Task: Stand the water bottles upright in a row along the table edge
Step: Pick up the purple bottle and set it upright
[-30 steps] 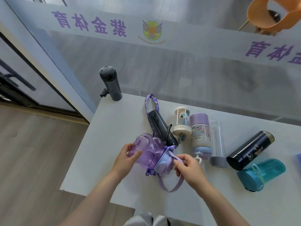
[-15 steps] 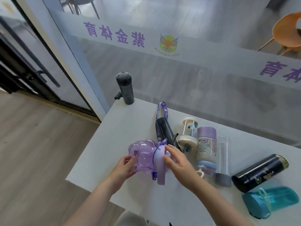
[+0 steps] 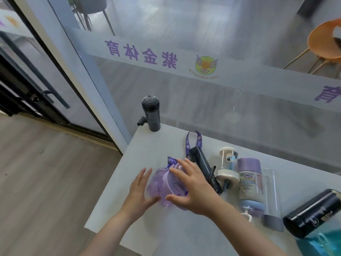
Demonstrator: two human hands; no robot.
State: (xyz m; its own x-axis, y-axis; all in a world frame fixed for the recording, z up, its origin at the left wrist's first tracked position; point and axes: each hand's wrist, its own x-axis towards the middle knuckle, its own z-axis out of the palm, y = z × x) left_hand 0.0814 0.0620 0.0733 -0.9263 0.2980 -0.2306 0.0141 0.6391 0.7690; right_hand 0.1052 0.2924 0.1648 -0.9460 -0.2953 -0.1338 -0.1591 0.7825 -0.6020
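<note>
Gripping the purple bottle (image 3: 162,183) — both hands (image 3: 191,187) — contents unclear.

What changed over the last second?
The purple bottle was turned from lying sideways toward upright. The right hand left the strap and now covers its lid; the left hand steadies its side. The dark upright bottle and the lying bottles stayed put.

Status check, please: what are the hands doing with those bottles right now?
Both hands, left hand and right hand, on the purple bottle. Dark bottle upright at the corner. Others lying down. Nothing blocking.
</note>
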